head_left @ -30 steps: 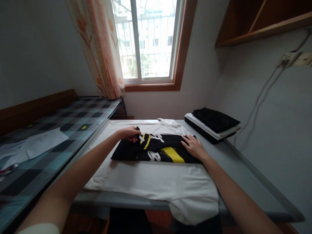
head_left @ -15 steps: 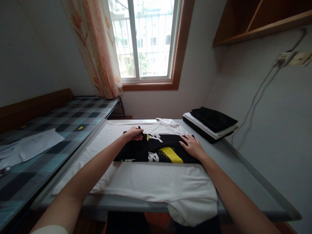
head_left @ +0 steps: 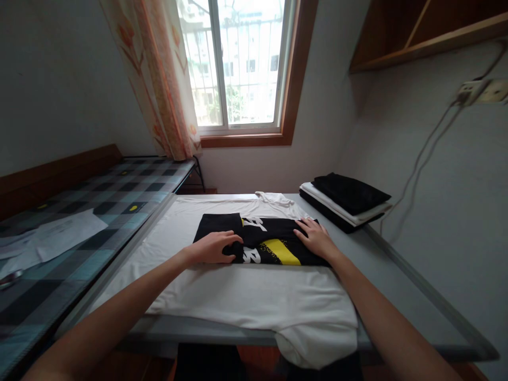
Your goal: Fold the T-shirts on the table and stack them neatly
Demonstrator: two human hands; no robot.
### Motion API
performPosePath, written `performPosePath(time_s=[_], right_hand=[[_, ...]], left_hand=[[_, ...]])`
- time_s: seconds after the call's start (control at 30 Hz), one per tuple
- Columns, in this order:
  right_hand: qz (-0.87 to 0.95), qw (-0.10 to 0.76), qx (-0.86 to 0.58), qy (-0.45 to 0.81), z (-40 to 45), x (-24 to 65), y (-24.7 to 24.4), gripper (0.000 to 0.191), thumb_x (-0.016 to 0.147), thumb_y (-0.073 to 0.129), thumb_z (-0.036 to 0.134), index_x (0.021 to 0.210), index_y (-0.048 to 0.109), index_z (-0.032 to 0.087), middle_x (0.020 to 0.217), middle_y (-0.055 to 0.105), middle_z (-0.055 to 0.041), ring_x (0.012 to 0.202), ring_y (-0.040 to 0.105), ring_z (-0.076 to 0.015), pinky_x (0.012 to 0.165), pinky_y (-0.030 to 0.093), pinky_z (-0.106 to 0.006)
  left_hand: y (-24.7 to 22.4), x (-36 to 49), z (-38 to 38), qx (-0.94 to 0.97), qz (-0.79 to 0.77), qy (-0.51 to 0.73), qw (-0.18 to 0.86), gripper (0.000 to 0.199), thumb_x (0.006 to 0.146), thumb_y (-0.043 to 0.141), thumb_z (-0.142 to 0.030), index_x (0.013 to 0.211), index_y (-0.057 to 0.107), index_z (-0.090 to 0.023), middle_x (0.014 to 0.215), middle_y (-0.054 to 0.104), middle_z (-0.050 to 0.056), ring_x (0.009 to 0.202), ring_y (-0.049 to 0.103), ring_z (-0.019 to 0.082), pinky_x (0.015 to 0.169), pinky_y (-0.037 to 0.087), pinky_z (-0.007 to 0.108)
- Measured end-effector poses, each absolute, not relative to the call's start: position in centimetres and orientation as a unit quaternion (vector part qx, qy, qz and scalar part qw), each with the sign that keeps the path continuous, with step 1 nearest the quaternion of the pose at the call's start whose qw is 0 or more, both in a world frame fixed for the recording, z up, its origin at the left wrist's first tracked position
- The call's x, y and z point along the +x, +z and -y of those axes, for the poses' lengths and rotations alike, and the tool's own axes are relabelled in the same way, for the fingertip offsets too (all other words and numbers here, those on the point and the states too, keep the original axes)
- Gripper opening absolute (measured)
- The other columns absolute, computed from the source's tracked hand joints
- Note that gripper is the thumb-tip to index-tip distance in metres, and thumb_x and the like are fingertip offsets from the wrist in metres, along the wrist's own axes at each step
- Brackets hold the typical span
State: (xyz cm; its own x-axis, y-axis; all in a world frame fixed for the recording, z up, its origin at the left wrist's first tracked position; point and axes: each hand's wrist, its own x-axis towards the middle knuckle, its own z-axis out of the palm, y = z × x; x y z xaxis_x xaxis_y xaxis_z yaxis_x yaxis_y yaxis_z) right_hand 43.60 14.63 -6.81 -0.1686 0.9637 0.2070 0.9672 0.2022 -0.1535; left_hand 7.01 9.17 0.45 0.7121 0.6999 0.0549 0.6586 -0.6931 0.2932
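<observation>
- My left hand rests on the near left part of a black cloth garment with white lettering and yellow marks, fingers bent, thumb and forefinger apart with a gap between them; I cannot tell whether any cloth is caught beneath.
- My right hand lies palm down on the garment's other end, its fingers loosely spread and gripping nothing.
- The garment lies between and under my fingers, already narrowed into a long, flat strip.
- The end by my left fingers is doubled over as a plain black flap, its edge crossing the print; the stretch from there to my right fingers shows its print face up and is not doubled over, so I judge the folding partly done.
- Under the strip, spreading nearer and farther than my fingers, is a thin, soft white cloth shirt, unfolded, faintly creased, a sleeve drooping over the near edge of a smooth grey tabletop.
- Beyond my right fingers, well apart from the strip, sits a finished-looking flat stack of folded black and pale cloth, its layers slightly uneven.
</observation>
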Motion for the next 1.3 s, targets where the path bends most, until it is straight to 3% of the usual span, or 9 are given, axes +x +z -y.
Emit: performPosePath(time_s=[0.17,0.37,0.5,0.7,1.03,1.23,1.3], right_hand=[[0.764,0.131,-0.632,-0.003,-14.5,43.6,-6.8,0.053,0.096,0.035,0.048,0.138,0.054,0.022,0.148,0.047,-0.0089,0.139,0.036,-0.0274,0.113,0.028,-0.048],[0.764,0.137,-0.631,-0.004,-14.6,43.7,-6.9,0.053,0.095,0.035,0.048,0.138,0.054,0.024,0.147,0.047,-0.0086,0.139,0.036,-0.0277,0.112,0.029,-0.049],[0.765,0.140,-0.629,-0.005,-14.6,43.7,-7.0,0.052,0.096,0.034,0.048,0.138,0.054,0.024,0.148,0.047,-0.0086,0.139,0.036,-0.0278,0.112,0.028,-0.049],[0.764,0.138,-0.630,0.001,-14.6,43.8,-6.9,0.051,0.096,0.036,0.048,0.138,0.054,0.025,0.147,0.048,-0.0087,0.139,0.036,-0.0274,0.112,0.029,-0.047],[0.765,0.147,-0.627,0.000,-14.6,43.8,-7.0,0.051,0.095,0.036,0.048,0.137,0.055,0.025,0.146,0.049,-0.0085,0.139,0.036,-0.0275,0.112,0.029,-0.048],[0.763,0.164,-0.625,-0.016,-14.6,43.9,-7.0,0.052,0.095,0.035,0.050,0.136,0.056,0.023,0.144,0.050,-0.0106,0.135,0.040,-0.0278,0.110,0.032,-0.046],[0.742,0.179,-0.645,-0.033,-14.8,44.1,-6.7,0.052,0.095,0.035,0.050,0.135,0.056,0.024,0.142,0.051,-0.0119,0.131,0.043,-0.0300,0.105,0.037,-0.047]], left_hand=[[0.4,8.2,-8.6,0.922,-0.380,0.052,0.057,0.062,0.074,0.065,-0.032,0.134,0.052,-0.028,0.107,0.063,0.004,0.090,0.065,0.023,0.077,0.048,0.028],[0.3,9.7,-9.9,0.874,-0.470,0.084,0.096,0.044,0.091,0.047,-0.053,0.123,0.061,-0.027,0.112,0.068,0.008,0.098,0.066,0.026,0.083,0.048,0.031],[0.0,11.1,-11.0,0.838,-0.533,0.072,0.091,0.042,0.090,0.046,-0.057,0.112,0.066,-0.027,0.098,0.071,0.009,0.095,0.067,0.029,0.082,0.048,0.032],[-0.3,12.3,-12.1,0.822,-0.565,0.039,0.059,0.025,0.084,0.056,-0.038,0.103,0.066,-0.025,0.092,0.070,0.010,0.088,0.068,0.029,0.075,0.048,0.034],[0.3,12.1,-12.4,0.799,-0.576,0.072,0.154,0.009,0.073,0.060,-0.024,0.082,0.062,-0.024,0.077,0.067,0.003,0.076,0.064,0.023,0.059,0.040,0.026],[-0.3,12.0,-12.1,0.801,-0.568,0.115,0.150,0.024,0.084,0.055,-0.046,0.094,0.064,-0.025,0.076,0.066,0.003,0.075,0.064,0.023,0.065,0.043,0.028],[-0.8,11.6,-12.0,0.816,-0.540,0.159,0.129,0.031,0.088,0.051,-0.049,0.101,0.065,-0.025,0.088,0.068,0.005,0.083,0.065,0.022,0.075,0.046,0.030]])
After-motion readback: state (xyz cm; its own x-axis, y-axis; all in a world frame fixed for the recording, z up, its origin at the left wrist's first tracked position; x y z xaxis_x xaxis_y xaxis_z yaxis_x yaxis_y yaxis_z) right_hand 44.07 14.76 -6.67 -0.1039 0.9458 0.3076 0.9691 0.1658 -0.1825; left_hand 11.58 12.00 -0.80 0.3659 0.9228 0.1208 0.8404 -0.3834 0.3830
